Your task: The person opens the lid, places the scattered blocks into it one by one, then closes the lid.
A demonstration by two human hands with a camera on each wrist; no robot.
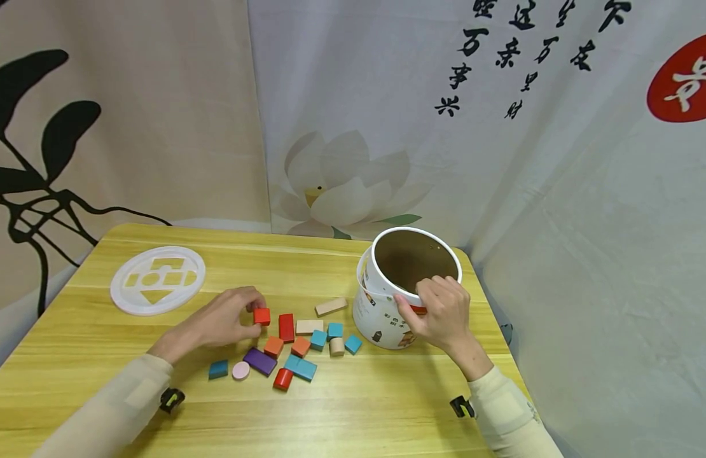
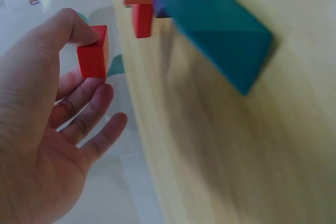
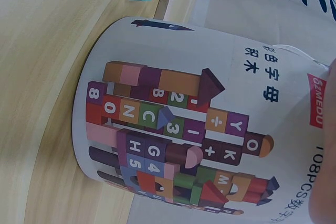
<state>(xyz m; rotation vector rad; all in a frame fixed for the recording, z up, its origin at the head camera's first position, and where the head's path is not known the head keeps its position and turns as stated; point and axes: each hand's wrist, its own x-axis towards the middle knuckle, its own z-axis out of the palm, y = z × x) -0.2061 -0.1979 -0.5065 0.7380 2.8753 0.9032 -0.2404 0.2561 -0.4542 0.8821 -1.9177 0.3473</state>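
Note:
My left hand [image 1: 229, 318] pinches a small red block [image 1: 262, 316] between thumb and fingertips at the left side of the loose blocks. In the left wrist view that red block [image 2: 93, 53] appears above the tabletop, the other fingers spread loosely below it. My right hand [image 1: 444, 312] grips the near rim of a white printed bucket [image 1: 381, 318], thumb outside and fingers over the edge. The bucket tilts slightly, and its visible inner wall is brown. Its printed side [image 3: 173, 119] fills the right wrist view, where only a blurred bit of the hand shows.
Several loose blocks lie mid-table, among them a red oblong [image 1: 286, 327], a purple oblong [image 1: 260, 360], a red cylinder [image 1: 283, 380] and a pink disc [image 1: 241, 371]. A teal triangular block [image 1: 218, 369] lies nearest the left forearm. A white lid with shaped holes [image 1: 119, 289] lies back left.

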